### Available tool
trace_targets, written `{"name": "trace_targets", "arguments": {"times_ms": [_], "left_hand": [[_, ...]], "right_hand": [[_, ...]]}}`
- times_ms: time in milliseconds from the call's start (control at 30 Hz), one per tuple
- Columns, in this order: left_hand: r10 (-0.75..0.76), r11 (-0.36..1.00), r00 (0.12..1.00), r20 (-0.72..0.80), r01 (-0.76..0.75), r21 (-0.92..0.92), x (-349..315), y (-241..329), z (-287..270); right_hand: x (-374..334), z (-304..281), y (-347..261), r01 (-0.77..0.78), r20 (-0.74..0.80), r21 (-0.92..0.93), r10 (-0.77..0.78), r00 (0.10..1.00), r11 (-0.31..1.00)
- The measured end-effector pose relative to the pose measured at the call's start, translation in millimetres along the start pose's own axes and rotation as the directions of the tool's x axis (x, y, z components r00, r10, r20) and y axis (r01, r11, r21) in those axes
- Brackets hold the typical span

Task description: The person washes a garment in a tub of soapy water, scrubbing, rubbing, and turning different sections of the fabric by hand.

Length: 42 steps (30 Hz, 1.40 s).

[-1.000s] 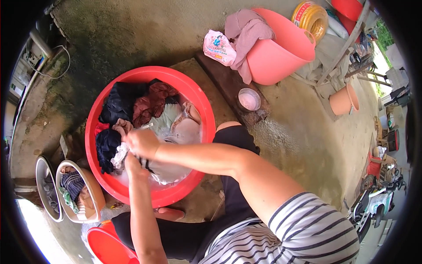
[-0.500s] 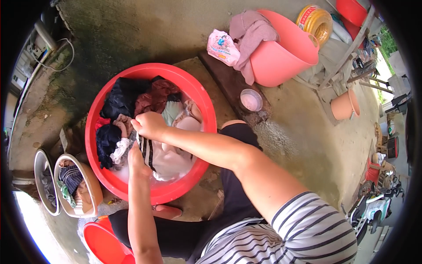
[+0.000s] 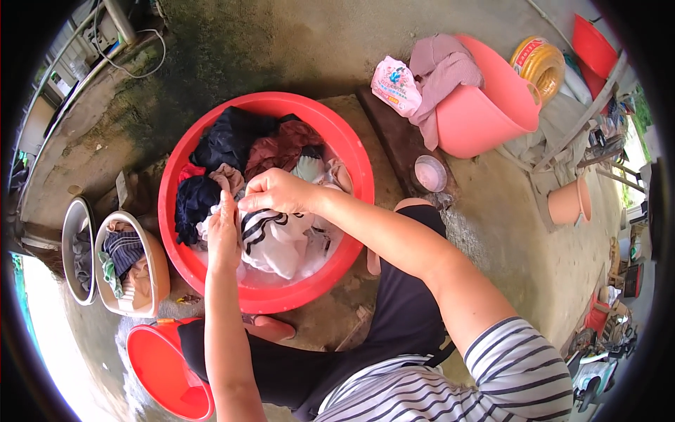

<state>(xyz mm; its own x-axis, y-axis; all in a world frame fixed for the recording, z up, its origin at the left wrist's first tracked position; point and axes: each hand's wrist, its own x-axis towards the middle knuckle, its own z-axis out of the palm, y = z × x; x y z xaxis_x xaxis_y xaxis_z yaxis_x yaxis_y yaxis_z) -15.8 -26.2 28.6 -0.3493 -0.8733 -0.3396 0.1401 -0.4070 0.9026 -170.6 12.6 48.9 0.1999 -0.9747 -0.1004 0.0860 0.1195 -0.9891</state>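
Note:
A red round tub (image 3: 362, 176) of sudsy water and wet laundry stands in front of me. Over it, my left hand (image 3: 223, 235) and my right hand (image 3: 281, 191) are close together, both closed on a white garment with black stripes (image 3: 274, 246). The garment hangs from my fingers down into the suds. Beyond my hands lie a black cloth (image 3: 228, 137) and a brownish-red cloth (image 3: 281, 149). A dark navy cloth (image 3: 195, 207) is left of my left hand. My hands hide part of the garment's upper edge.
Two basins stand at the left, a beige one (image 3: 160, 264) with clothes and a grey one (image 3: 67, 264). Near my leg is a red bucket (image 3: 158, 366). A pink bucket (image 3: 478, 123), a detergent bag (image 3: 396, 86) and a small bowl (image 3: 430, 173) are at the upper right.
My hands have come closer together, the right one shifting toward me. The striped garment now hangs more bunched. The whole view has also shifted, with the tub now further right.

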Motion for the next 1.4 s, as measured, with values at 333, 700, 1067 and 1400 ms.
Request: {"name": "trace_targets", "arguments": {"times_ms": [333,700,1067,1400], "left_hand": [[-0.296,0.950,0.948,0.116,0.280,0.139,-4.4,-30.3,0.7],[-0.347,0.938,0.938,-0.009,0.347,-0.025,2.7,-34.1,9.8],[-0.393,0.880,0.911,0.126,0.412,-0.235,-0.2,-40.9,3.9],[-0.329,0.824,0.846,0.419,0.474,-0.310,10.6,-49.8,-10.4]], "right_hand": [[-4.8,-2.2,16.1,-0.026,-0.172,0.651,0.180,0.968,0.759],[4.0,-10.2,34.8,-0.044,-0.206,0.505,0.170,0.964,0.862],[0.9,8.1,15.1,-0.054,-0.271,0.424,0.184,0.945,0.904],[8.0,10.3,23.4,0.075,-0.379,0.205,0.009,0.925,0.976]]}}
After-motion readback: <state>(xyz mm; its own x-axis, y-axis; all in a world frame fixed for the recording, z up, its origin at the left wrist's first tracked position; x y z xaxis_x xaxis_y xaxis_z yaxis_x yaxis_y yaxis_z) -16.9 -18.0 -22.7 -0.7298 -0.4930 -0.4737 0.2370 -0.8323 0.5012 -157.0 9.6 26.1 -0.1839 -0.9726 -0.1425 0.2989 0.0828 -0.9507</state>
